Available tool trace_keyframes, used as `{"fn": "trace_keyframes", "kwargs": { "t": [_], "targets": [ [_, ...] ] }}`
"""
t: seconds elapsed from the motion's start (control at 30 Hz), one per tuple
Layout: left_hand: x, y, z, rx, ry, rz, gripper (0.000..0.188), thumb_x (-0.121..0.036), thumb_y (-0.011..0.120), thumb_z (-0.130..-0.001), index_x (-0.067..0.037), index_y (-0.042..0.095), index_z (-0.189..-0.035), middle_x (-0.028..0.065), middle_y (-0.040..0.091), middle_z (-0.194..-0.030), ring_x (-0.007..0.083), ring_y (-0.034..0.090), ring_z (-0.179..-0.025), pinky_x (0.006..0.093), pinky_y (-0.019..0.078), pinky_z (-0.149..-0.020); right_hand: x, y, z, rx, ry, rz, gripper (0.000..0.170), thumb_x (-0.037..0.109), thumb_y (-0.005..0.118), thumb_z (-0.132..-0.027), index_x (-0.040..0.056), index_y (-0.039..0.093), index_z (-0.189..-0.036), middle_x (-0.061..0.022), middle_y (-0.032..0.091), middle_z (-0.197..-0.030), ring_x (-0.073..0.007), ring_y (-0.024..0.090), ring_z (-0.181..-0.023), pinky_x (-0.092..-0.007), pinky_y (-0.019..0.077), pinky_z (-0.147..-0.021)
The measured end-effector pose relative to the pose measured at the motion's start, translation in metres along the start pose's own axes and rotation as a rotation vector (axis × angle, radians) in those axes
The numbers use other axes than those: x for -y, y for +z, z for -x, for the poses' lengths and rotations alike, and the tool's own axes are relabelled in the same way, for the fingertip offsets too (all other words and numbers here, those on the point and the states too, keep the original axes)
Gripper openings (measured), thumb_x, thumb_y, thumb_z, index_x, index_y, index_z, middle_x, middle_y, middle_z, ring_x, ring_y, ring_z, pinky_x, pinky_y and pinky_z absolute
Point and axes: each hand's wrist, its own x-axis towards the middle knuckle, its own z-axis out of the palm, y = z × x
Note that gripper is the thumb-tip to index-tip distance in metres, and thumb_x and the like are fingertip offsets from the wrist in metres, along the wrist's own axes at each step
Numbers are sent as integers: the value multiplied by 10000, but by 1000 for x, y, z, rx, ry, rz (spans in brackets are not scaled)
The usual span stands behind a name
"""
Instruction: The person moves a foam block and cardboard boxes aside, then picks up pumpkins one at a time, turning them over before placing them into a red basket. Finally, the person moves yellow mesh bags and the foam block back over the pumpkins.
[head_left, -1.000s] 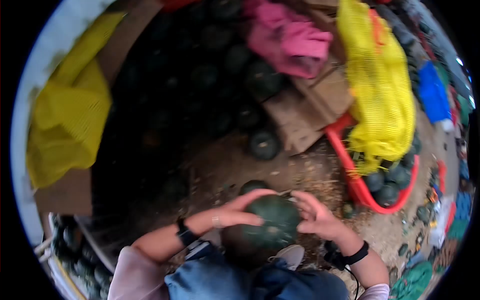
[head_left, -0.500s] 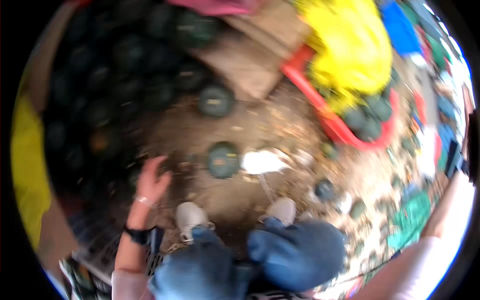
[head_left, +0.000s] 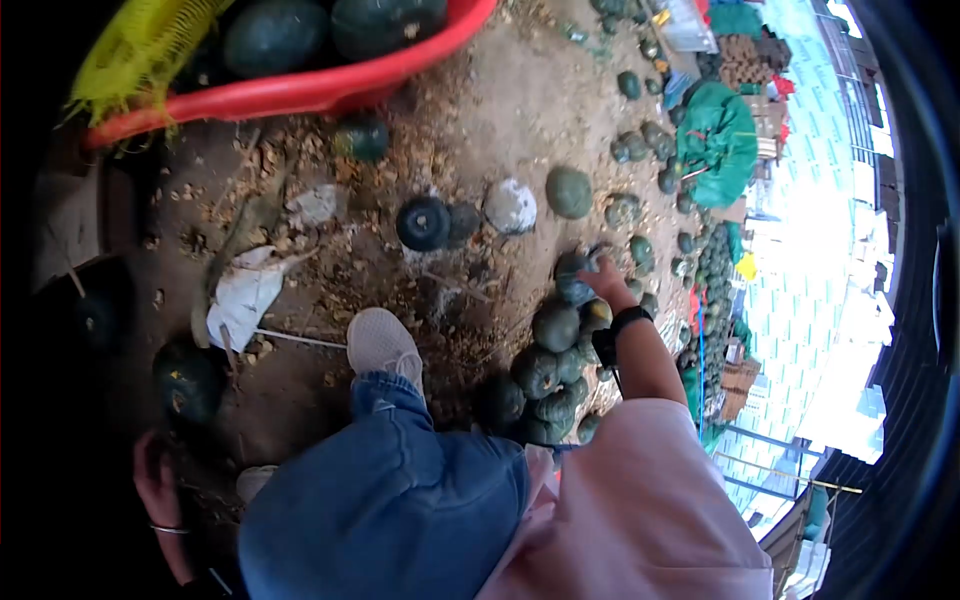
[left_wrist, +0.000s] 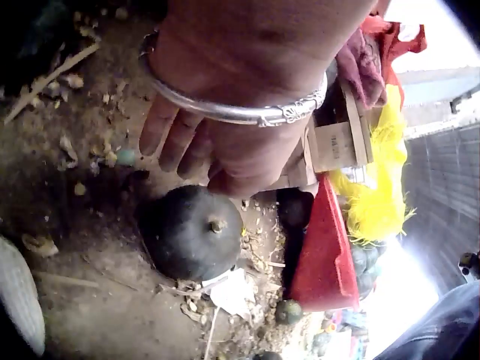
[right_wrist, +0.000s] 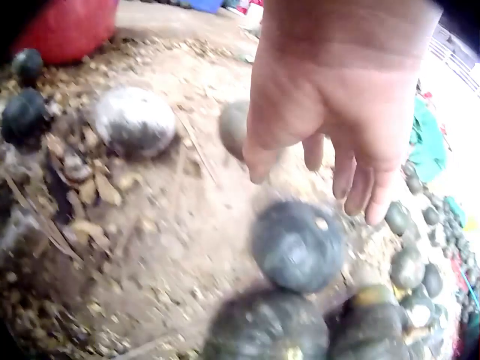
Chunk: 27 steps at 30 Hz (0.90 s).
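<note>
My right hand [head_left: 608,281] is at a dark green squash [head_left: 573,277] at the far end of a cluster on the ground. In the right wrist view the fingers of this hand [right_wrist: 330,127] hang loosely above the squash [right_wrist: 298,246], with a gap between them. Low at the left of the head view, my left hand [head_left: 157,482] hangs in shadow below a dark squash [head_left: 189,381]. The left wrist view has that hand [left_wrist: 232,112] with fingers relaxed and holding nothing, over a squash with a stem [left_wrist: 196,232] on the dirt.
A red tub [head_left: 330,88] of dark squashes, with yellow netting [head_left: 150,50] over it, stands at the upper left. White scraps [head_left: 245,296] and a whitish squash [head_left: 510,206] lie on the ground. More squashes and a green sack [head_left: 717,143] are at the right.
The large squash between both hands a second ago is out of them. The view has swung right; my right hand has reached toward the squash cluster, while my left hand hangs at the left.
</note>
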Motion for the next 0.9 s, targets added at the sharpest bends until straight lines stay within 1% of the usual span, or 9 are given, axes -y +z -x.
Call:
{"fn": "trace_keyframes", "kwargs": {
  "t": [0.23,0.33,0.5,0.57,0.7,0.73,0.8,0.87,0.9],
  "targets": [
    [-23,-49,3,40,-136,-236,433,-164,554,-907,34,475,-1284,142,549,-1235,224,516,-1163,333,391,-989,-9,71,-35,0,219,-334,1044,417,821,-573,124,290,-1423,-259,488,-1260,-419,504,-1156,-508,430,-967],
    [-33,-53,-9,100,-115,-199,409,-132,542,-902,28,485,-1275,138,556,-1223,224,522,-1152,333,400,-979,20,22,-3,270,311,-1086,944,356,777,-645,143,292,-1426,-207,504,-1258,-394,533,-1126,-574,441,-929],
    [-10,-84,-16,19,-150,-346,412,-2,506,-838,21,502,-1249,138,575,-1211,236,539,-1137,329,406,-983,73,-24,37,608,20,-2084,836,518,628,-683,145,384,-1390,-151,436,-1391,-404,443,-1245,-679,353,-966],
    [16,-91,-24,-38,-37,-471,402,21,513,-793,33,528,-1194,128,588,-1168,231,549,-1104,328,416,-967,109,-34,36,707,-73,-2215,820,505,651,-681,116,419,-1365,-155,457,-1373,-382,453,-1241,-605,381,-992],
    [10,-67,-11,-111,15,-426,322,-21,537,-777,24,579,-1093,163,619,-1054,265,603,-995,345,466,-873,193,-49,16,811,-482,-2084,714,439,688,-754,86,455,-1329,-143,520,-1312,-326,517,-1187,-520,431,-986],
    [-8,-57,-7,-113,2,-481,299,-32,540,-766,17,597,-1056,180,628,-1013,283,620,-954,354,481,-839,222,-82,38,665,-543,-1715,662,339,687,-781,79,439,-1337,-133,528,-1296,-318,522,-1178,-504,438,-984],
    [-11,-48,10,-201,-11,-457,251,-51,551,-755,7,612,-992,195,633,-945,307,633,-881,370,495,-774,269,-103,51,1026,-219,-1887,678,232,731,-769,59,417,-1344,-113,544,-1257,-261,537,-1141,-422,444,-992],
    [25,-53,28,-374,-86,-490,269,-52,605,-734,7,606,-997,216,629,-960,303,625,-905,387,488,-798,291,-134,82,636,-945,-1156,770,217,778,-713,56,393,-1361,-80,510,-1254,-182,474,-1175,-353,379,-1016],
    [25,-54,36,-417,-127,-661,297,-200,593,-812,-13,626,-1040,222,625,-1020,310,603,-961,429,460,-867,300,-137,90,744,-1062,-1071,728,230,799,-676,48,464,-1296,-88,472,-1282,-209,444,-1213,-359,361,-1021]
  ]
}}
